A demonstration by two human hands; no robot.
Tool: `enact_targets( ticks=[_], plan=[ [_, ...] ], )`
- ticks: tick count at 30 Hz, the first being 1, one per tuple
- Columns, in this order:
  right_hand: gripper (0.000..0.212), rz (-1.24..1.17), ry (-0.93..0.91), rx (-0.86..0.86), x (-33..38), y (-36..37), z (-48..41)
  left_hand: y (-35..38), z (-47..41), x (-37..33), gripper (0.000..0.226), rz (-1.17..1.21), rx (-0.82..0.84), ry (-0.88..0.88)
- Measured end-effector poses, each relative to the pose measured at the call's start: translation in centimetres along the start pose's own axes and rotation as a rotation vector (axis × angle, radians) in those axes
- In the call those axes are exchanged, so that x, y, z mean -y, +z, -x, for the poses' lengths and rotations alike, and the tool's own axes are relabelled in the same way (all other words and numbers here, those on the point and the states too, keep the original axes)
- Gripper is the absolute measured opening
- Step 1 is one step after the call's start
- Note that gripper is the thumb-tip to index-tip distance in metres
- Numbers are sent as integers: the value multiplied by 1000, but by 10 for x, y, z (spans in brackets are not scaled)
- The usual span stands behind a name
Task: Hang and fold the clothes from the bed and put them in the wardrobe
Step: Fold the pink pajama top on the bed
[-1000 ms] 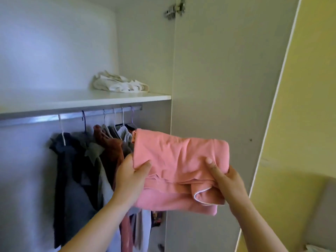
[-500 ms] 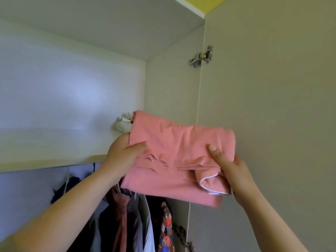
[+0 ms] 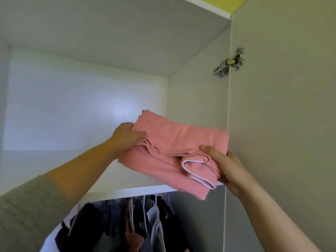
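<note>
**A:** Where was the folded pink cotton garment (image 3: 174,148)?

**B:** Up at the wardrobe's white upper shelf (image 3: 127,190). Its far part was over the board and its near edge hung past the front lip. I couldn't tell whether it was resting on the board.

**A:** And the hands?

**B:** The left hand (image 3: 127,135) gripped the far left corner. The right hand (image 3: 225,166) clasped the near right edge, thumb pressed on the layers just above a loose white-piped cuff (image 3: 196,171).

**A:** What could have gone wrong?

**B:** I judged the stack might slump. The layers were splayed on the near side, so letting go with that much overhang could have tipped it onto the dark hanging clothes (image 3: 127,224) below. Shoving it in by one corner could have dragged the folds open. The pale open door (image 3: 281,124) was close beside the cloth and might have caught it.
</note>
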State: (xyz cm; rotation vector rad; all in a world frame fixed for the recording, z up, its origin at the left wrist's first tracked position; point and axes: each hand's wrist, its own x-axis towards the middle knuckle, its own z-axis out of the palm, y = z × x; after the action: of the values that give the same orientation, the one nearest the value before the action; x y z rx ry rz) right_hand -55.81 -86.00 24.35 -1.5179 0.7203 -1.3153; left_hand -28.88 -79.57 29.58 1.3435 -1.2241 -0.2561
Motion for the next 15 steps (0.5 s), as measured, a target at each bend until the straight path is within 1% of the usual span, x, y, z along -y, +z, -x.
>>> enact_targets(
  ticks=[4,8,11,13,15],
  plan=[
    [44,-43,-6,-39,-7,10,-36,-5,-39,16,24,43,68,0],
    [47,16,-145,-183,-3,31,-76,-13,-89,37,30,102,189,9],
    [47,103,-232,-285,3,45,-106,-8,-129,50,35,105,205,18],
    [42,119,-269,-323,12,52,-129,-5,-159,48,33,61,188,41],
    [33,137,-301,-360,23,57,-153,-2,-190,42,28,18,205,12]
  ],
)
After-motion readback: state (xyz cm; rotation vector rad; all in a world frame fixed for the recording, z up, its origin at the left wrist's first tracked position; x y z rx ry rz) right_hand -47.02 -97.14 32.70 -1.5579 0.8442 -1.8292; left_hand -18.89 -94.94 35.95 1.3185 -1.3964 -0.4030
